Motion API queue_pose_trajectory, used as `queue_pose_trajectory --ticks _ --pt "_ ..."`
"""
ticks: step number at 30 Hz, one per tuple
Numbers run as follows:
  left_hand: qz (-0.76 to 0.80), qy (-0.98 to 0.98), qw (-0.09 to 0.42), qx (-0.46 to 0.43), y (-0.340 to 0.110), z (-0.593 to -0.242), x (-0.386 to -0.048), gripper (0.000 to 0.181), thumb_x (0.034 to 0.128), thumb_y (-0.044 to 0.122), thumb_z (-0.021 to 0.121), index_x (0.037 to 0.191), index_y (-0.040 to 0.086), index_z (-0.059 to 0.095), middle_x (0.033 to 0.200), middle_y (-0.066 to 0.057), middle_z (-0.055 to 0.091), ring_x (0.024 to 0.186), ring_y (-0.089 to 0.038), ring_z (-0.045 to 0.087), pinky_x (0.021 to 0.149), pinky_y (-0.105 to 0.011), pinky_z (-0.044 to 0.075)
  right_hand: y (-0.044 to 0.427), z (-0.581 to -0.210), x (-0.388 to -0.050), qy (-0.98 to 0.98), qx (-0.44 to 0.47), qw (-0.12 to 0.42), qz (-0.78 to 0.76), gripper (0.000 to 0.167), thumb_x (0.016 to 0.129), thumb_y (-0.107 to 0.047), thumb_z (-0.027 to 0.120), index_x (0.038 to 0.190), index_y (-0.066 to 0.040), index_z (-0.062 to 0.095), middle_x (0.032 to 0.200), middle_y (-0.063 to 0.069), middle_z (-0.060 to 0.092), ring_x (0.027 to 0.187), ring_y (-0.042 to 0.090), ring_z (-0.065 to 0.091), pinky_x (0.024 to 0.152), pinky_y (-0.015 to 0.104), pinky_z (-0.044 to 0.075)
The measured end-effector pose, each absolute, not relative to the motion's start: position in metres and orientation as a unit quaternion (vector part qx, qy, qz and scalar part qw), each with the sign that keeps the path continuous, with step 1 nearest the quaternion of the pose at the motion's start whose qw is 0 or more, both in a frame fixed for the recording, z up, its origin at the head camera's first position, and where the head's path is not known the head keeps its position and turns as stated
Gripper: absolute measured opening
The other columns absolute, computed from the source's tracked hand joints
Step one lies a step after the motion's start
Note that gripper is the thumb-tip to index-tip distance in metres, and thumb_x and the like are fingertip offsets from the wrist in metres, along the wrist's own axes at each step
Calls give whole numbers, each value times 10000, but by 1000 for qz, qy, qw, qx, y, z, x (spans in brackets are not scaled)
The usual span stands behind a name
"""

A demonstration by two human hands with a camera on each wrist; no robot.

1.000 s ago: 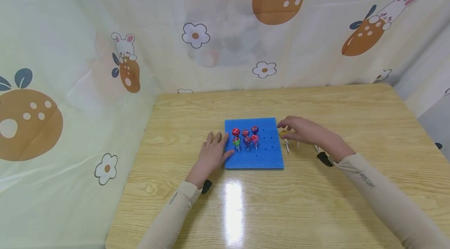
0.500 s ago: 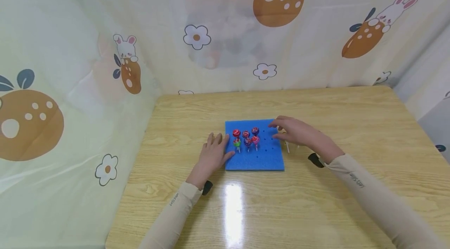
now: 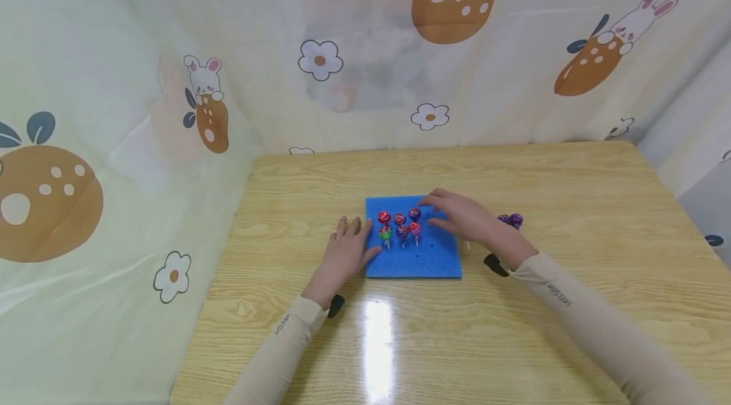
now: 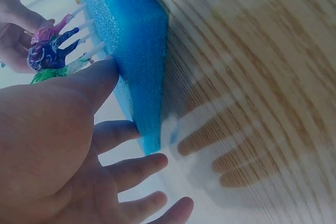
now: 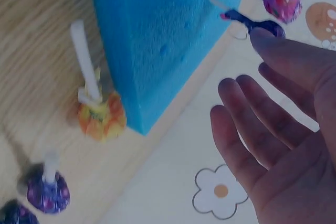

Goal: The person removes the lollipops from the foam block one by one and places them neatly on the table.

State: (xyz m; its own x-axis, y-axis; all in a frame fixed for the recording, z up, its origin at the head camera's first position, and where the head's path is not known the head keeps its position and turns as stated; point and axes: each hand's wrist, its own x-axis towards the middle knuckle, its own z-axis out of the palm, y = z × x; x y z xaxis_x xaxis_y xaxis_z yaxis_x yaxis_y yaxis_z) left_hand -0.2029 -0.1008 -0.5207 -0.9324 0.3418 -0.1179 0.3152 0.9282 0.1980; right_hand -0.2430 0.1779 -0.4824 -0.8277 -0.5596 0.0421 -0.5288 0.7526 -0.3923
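A blue foam board (image 3: 394,263) lies on the table, with several wrapped lollipops upright in two rows. Among them are a red lollipop (image 3: 384,217), a green lollipop (image 3: 385,233) and a pink lollipop (image 3: 415,228). My left hand (image 3: 341,257) rests along the board's left side, thumb on its top and the other fingers spread. Over the board's right part is my right hand (image 3: 465,218), fingers loosely bent and apart. Its thumb overlaps the dark purple lollipop (image 5: 265,26) in the right wrist view; whether they touch I cannot tell.
Beside the board's right edge a yellow-orange lollipop (image 5: 102,116) lies on the wooden table (image 3: 320,360). Farther right are two purple lollipops (image 3: 516,221). Small holes (image 3: 417,256) show in the foam. A printed curtain (image 3: 365,87) hangs behind the table.
My right hand has moved left from beside the yellow lollipop to over the board, by the dark purple lollipop. Purple lollipops have come into view behind it. My left hand stays put.
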Motion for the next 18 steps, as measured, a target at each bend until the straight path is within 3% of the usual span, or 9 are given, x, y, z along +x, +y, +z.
queue_pose_trajectory --ticks 18 --pt "100 978 79 164 -99 -518 -202 665 1019 503 512 1563 145 377 1586 -198 383 1500 -469 242 1123 -630 373 160 -496 -240 934 -310 -47 -171 344 955 -185 702 1285 -108 643 1221 95 629 971 246 684 769 428 593"
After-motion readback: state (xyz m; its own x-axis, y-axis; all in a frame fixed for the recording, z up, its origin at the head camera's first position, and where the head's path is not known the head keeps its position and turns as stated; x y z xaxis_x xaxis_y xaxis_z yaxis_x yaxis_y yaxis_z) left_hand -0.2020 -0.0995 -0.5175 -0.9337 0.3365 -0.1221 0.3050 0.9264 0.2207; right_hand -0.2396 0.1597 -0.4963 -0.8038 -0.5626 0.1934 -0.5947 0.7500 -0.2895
